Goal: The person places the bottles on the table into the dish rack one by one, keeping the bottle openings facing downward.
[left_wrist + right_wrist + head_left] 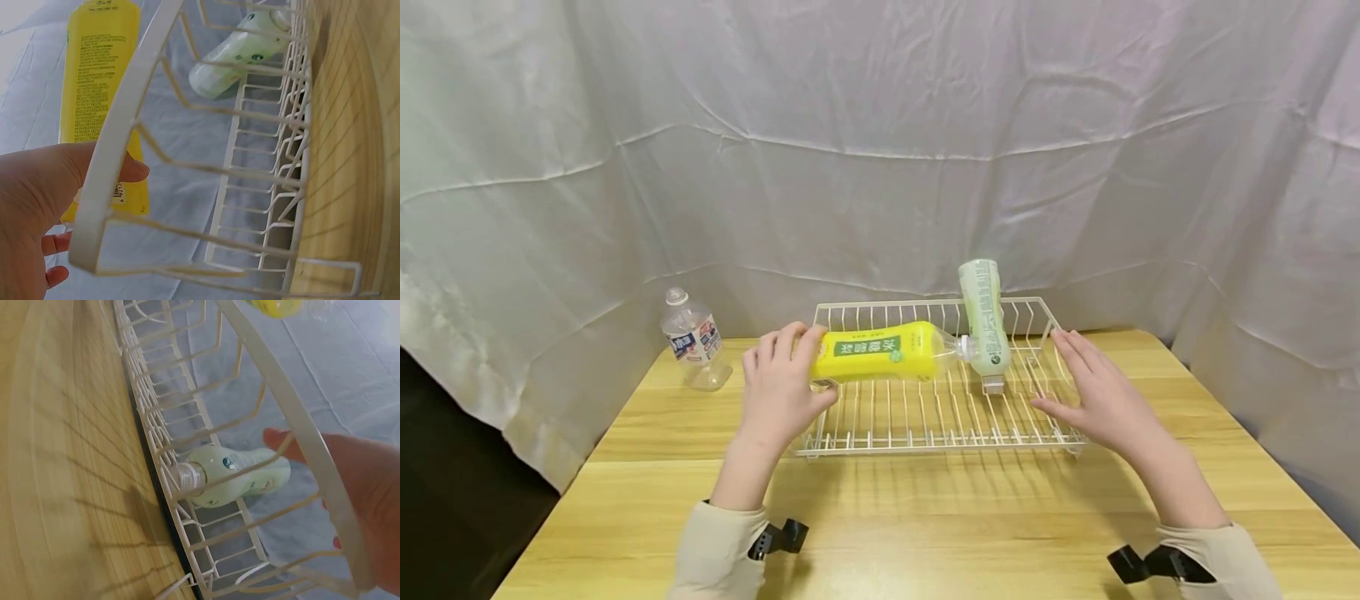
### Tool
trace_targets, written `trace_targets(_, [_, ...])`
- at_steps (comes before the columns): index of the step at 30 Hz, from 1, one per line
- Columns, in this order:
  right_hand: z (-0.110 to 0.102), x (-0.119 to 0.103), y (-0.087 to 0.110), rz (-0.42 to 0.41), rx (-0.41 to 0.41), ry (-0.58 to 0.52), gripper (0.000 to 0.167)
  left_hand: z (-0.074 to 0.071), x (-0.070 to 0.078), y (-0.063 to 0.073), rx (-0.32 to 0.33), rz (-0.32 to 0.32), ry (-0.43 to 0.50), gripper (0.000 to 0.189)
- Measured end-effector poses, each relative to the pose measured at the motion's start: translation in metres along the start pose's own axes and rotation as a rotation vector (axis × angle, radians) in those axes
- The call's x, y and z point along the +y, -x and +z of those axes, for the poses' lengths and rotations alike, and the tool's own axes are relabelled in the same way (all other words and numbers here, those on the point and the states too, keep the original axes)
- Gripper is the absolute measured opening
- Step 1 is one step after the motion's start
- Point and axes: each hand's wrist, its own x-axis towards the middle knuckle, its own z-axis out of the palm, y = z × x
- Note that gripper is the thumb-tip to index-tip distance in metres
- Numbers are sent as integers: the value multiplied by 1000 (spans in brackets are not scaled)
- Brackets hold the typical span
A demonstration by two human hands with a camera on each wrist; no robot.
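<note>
My left hand (782,383) grips the base end of a bottle with a yellow label (876,352), holding it sideways above the white wire rack (910,451). Its clear neck points right, toward a pale green bottle (982,317) that leans upside down in the rack, cap down. In the left wrist view, the thumb lies across the yellow bottle (97,81) behind the rack's rim. Beside the rack's right end is my right hand (1097,392), its fingers extended and holding nothing. In the right wrist view, the green bottle (240,475) sits with its cap among the wires.
A clear bottle with a blue and white label (694,337) stands upright on the wooden table (940,533), left of the rack. Grey cloth (880,208) hangs behind and on both sides. Both wrists carry black camera straps.
</note>
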Motion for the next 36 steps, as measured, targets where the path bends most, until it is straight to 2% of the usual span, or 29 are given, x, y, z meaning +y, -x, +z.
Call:
trace_targets(9, [-3,-19,0,-257,250,-40,93,9,16,3,-51,48,-18,76])
trace_targets(20, [-3,-53,0,-455,380,-161,81,17,34,7,-60,120,-19,77])
trace_targets(28, [-2,-63,-1,-505,383,-148,75,21,44,7,-26,174,-13,76])
trace_targets(36, [-1,-64,2,-469,321,-132,77,20,50,8,-7,217,-28,78])
